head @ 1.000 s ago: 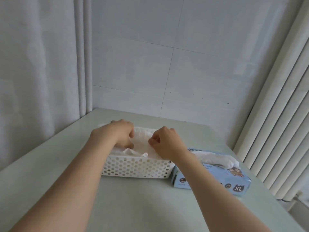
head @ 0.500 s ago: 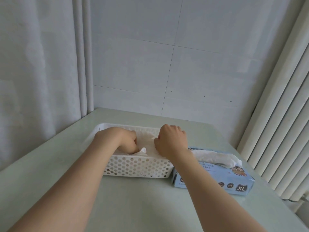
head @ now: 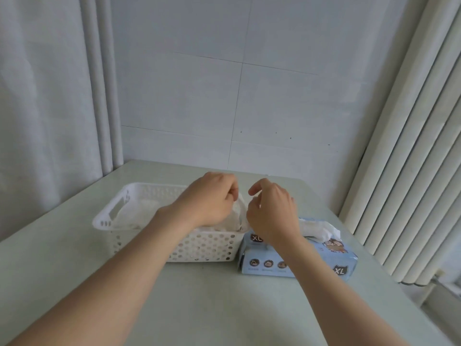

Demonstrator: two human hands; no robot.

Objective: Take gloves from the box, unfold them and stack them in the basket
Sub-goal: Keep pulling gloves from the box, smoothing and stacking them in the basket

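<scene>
A white perforated basket (head: 139, 236) stands on the pale green table with flat white gloves (head: 139, 211) lying inside. Over its right end, my left hand (head: 209, 201) and my right hand (head: 272, 211) pinch a translucent white glove (head: 238, 216) between them; the glove hangs down into the basket's right end. To the right of the basket sits the light blue glove box (head: 269, 260) marked XL, and a crumpled white glove (head: 321, 228) sticks out of its top opening.
The table (head: 224, 308) meets a tiled wall at the back. A curtain hangs at the left and a white ribbed radiator (head: 411, 171) stands close at the right. Bare tabletop lies in front of the basket and box.
Both hands have risen out of the basket and shifted right, lifting the glove's edge above the rim. More of the basket's left half shows now.
</scene>
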